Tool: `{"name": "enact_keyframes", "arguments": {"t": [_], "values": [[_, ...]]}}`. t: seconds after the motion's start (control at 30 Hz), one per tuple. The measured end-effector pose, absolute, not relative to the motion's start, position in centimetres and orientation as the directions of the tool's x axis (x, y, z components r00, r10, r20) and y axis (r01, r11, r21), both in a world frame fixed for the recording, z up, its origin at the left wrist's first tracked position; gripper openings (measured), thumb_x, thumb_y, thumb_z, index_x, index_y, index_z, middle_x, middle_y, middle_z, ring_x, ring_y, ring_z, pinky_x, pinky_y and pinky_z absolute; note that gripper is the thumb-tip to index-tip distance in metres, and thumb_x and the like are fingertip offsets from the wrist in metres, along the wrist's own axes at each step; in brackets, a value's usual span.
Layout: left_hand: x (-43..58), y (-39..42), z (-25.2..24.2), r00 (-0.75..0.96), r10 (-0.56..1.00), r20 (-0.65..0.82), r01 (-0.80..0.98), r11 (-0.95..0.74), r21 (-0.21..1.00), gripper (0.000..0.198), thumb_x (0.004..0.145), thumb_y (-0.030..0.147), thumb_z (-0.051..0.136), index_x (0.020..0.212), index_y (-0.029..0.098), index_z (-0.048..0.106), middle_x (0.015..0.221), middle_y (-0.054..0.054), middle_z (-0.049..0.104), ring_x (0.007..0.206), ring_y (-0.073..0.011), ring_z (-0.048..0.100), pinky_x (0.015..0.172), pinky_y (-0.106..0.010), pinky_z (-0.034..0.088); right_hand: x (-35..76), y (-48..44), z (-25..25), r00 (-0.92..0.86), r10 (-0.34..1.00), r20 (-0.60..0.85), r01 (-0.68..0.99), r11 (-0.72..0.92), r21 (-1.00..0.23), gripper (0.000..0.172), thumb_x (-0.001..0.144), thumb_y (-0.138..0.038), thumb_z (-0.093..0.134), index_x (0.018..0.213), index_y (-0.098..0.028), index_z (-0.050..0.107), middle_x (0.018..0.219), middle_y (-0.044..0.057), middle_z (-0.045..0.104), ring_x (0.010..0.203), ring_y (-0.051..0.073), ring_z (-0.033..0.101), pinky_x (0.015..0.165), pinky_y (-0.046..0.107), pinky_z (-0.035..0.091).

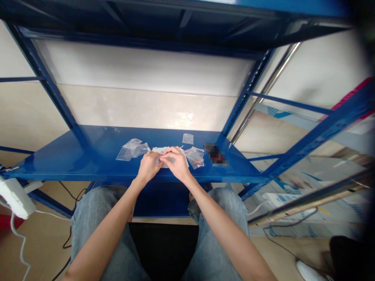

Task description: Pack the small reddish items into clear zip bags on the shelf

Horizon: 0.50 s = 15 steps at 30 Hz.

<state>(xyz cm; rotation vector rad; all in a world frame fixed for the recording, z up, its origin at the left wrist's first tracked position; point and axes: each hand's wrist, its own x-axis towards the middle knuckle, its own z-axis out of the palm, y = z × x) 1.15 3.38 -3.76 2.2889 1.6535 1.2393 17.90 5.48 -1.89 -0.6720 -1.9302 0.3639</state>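
We were in what looked like a plain storeroom or workroom: a blue steel shelving unit (73, 160) stood against a pale wall (140, 105), with a white power strip (16, 197) and loose cables (68, 234) beside its left end and printed cartons (310, 175) leaning beyond its right end.

From here I see a glossy, smooth blue painted-metal shelf (58, 164), thin shiny clear plastic bags (125, 153) on it, and matt woven denim jeans (96, 222) below.
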Motion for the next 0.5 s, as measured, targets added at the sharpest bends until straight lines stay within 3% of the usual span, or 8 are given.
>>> {"name": "enact_keyframes", "arguments": {"t": [0.3,0.5], "values": [[1.2,3.7,-4.1,0.093,0.830,0.550,0.722,-0.437,0.537,0.008,0.086,0.018,0.063,0.086,0.020,0.072,0.085,-0.007,0.072,0.091,-0.0242,0.062,0.081,-0.031,0.048,17.4,5.7,-2.9,-0.333,0.597,0.730,0.369,0.795,-0.482,0.012,0.094,-0.029,0.068,0.088,-0.027,0.079,0.095,0.005,0.071,0.098,0.024,0.058,0.091,0.042,0.048],[1.3,3.7,-3.9,0.038,0.848,0.529,0.698,-0.401,0.593,0.010,0.091,0.024,0.056,0.092,0.022,0.067,0.088,-0.004,0.071,0.086,-0.0214,0.064,0.079,-0.030,0.047,17.9,8.2,-3.3,-0.188,0.701,0.688,0.498,0.672,-0.548,0.015,0.094,-0.026,0.067,0.086,-0.024,0.079,0.091,0.004,0.071,0.094,0.023,0.061,0.091,0.038,0.047]]}}
